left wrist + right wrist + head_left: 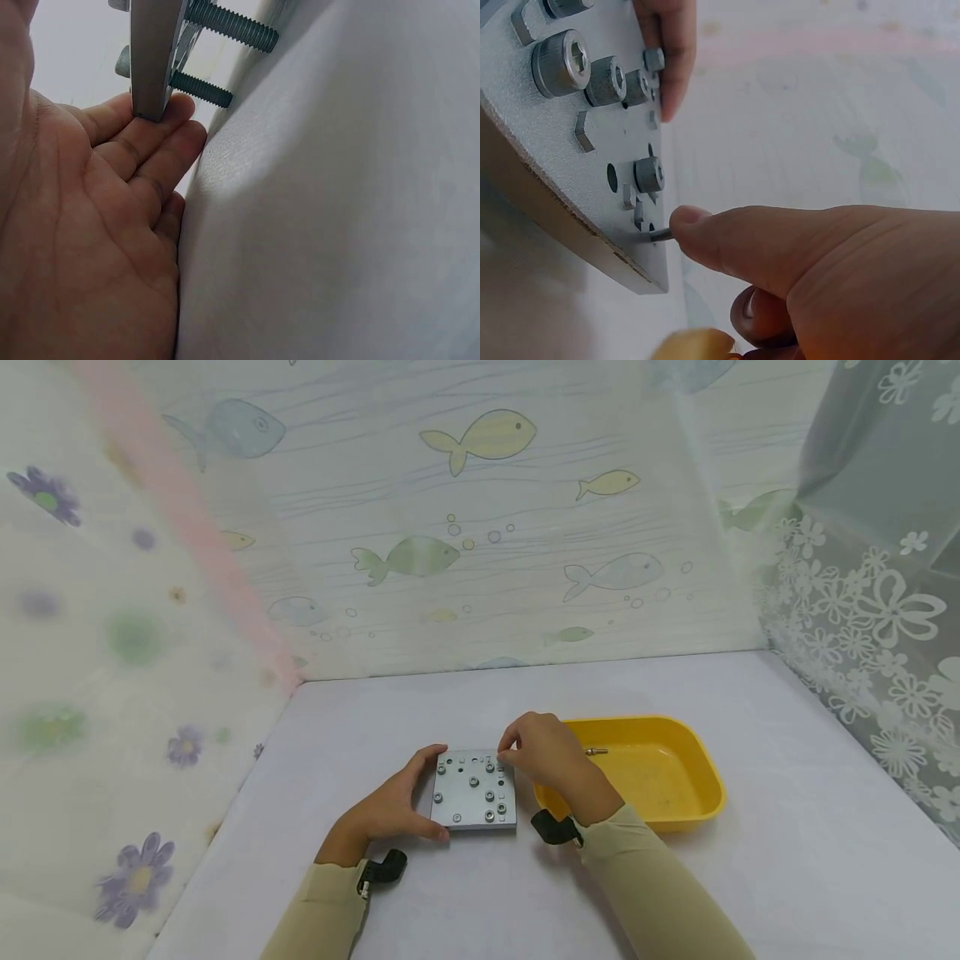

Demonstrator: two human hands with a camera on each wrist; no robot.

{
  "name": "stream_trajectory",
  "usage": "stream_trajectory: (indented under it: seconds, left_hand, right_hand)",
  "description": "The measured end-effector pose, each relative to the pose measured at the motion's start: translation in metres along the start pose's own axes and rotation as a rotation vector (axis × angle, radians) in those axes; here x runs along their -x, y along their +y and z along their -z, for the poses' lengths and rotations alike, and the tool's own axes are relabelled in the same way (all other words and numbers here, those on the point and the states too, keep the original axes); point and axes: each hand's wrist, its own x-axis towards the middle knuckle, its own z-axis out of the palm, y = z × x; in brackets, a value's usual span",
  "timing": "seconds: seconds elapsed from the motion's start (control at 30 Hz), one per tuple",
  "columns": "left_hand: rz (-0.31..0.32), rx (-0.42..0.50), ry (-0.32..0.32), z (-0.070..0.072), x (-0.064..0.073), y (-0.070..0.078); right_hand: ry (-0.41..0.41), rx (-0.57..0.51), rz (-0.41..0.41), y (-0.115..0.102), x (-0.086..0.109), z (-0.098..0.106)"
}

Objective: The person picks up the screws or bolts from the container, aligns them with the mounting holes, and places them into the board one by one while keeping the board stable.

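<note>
A silvery metal plate [466, 789] bears several socket-head bolts [561, 64], and threaded bolt shanks [232, 26] stick out from its underside. My left hand [390, 806] grips the plate along its left side, thumb at the near corner and fingers at the far one. In the left wrist view the fingers [161, 154] bend around the plate's edge. At the far right corner, my right hand [551, 760] pinches a thin metal pin-like piece [661, 235], its tip right at a small hole. The fingers hide most of that piece, so I cannot tell its exact kind.
A yellow tray [708, 777] stands right of the plate, partly behind my right forearm. In it lies a small slim metal part [596, 751]. The table [360, 710] has a white cover; patterned curtains [480, 610] hang behind it and on both sides.
</note>
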Motion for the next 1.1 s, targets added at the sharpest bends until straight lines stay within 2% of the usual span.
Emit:
stream_trajectory:
  seconds: [0.5, 0.73, 1.1]
  left_hand:
    - [0.001, 0.009, 0.001, 0.0001, -0.0003, 0.0000]
    - [-0.017, 0.025, -0.008, 0.0006, -0.0015, -0.0018]
    - [-0.014, 0.013, -0.008, 0.0013, -0.0022, -0.0022]
  right_hand:
    - [-0.024, 0.059, -0.020, 0.0002, -0.0010, -0.0024]
    - [-0.018, 0.092, 0.009, 0.0032, -0.0014, -0.0043]
    - [-0.023, 0.091, -0.006, 0.0030, -0.0027, -0.0054]
